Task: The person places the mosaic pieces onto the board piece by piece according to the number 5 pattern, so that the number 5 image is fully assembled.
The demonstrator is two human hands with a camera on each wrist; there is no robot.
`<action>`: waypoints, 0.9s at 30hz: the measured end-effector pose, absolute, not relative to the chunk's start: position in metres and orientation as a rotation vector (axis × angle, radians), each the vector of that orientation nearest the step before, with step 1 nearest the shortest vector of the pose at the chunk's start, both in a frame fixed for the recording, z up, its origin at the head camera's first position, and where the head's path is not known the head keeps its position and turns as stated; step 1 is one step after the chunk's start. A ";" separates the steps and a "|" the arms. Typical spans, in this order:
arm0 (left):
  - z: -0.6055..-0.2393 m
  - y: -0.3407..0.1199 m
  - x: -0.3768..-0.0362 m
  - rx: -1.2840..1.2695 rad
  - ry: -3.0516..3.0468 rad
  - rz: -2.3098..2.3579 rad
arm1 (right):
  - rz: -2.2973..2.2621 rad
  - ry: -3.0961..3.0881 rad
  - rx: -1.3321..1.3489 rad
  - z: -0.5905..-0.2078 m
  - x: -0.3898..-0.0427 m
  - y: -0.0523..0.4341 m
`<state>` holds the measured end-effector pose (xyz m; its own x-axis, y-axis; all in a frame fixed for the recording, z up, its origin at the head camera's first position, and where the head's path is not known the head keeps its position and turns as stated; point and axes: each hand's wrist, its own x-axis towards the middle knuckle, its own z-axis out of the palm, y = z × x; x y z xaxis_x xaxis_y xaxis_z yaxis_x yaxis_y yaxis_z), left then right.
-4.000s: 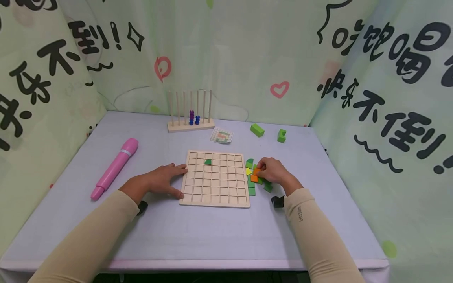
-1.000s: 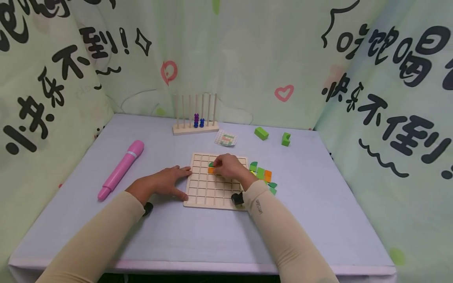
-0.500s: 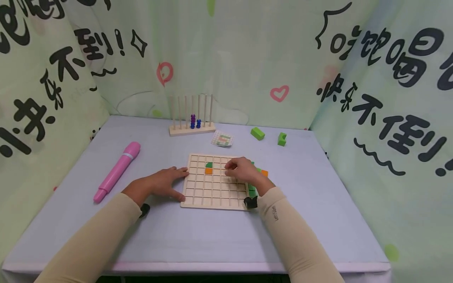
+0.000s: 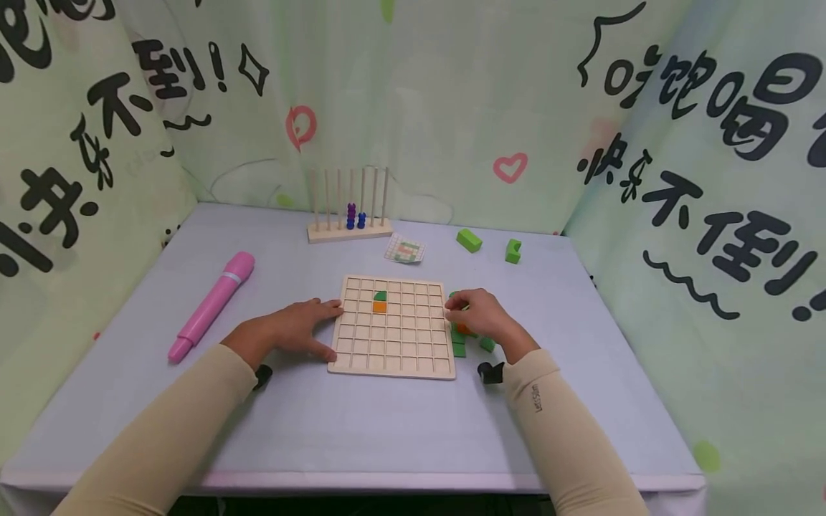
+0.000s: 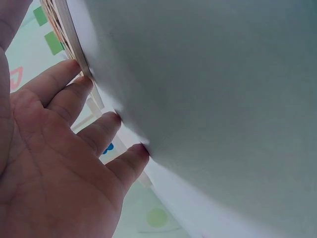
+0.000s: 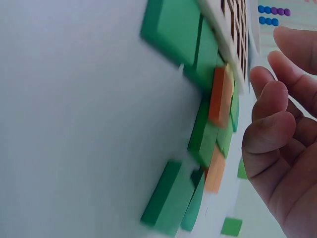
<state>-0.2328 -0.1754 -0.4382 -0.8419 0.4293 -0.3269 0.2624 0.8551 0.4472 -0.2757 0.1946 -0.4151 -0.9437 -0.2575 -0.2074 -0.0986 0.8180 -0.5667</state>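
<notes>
A wooden grid board (image 4: 396,344) lies mid-table, bearing a green quarter-round tile (image 4: 381,295) with an orange square tile (image 4: 379,307) in the cell just below it. At the board's left edge rests my left hand (image 4: 287,331), fingers (image 5: 74,99) spread and relaxed, the thumb at the near left corner. My right hand (image 4: 484,315) is over the loose tiles beside the board's right edge, loosely curled with nothing between the fingers. Beneath it the right wrist view shows green tiles (image 6: 176,29) and an orange block (image 6: 220,96); in the head view the hand partly hides this pile.
Behind the board stand a wooden peg rack (image 4: 348,231) with purple and blue beads and a small patterned card (image 4: 405,250). Two green blocks, a longer one (image 4: 469,240) and a notched one (image 4: 513,251), lie at the back right. A pink microphone-shaped object (image 4: 209,308) lies left.
My right hand carried the orange tile from the pile onto the board, let it go below the green one, then moved back right over the pile. My left hand stayed at the board's edge.
</notes>
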 end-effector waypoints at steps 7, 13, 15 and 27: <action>-0.437 -0.178 -0.233 0.511 2.610 0.546 | -0.757 2.748 -0.226 -0.420 -0.271 0.212; -0.438 -0.178 -0.233 0.508 2.609 0.551 | -0.626 2.786 -0.244 -0.424 -0.268 0.215; -0.438 -0.178 -0.233 0.504 2.607 0.557 | -0.596 2.795 -0.251 -0.424 -0.267 0.214; -0.436 -0.174 -0.232 0.477 2.601 0.563 | -0.520 2.829 -0.251 -0.425 -0.263 0.212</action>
<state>-0.2319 -0.1742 -0.4362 -0.8464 0.4116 -0.3378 0.2350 0.8580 0.4567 -0.2632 0.2122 -0.4246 -0.9530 -0.2131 -0.2153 -0.1226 0.9212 -0.3692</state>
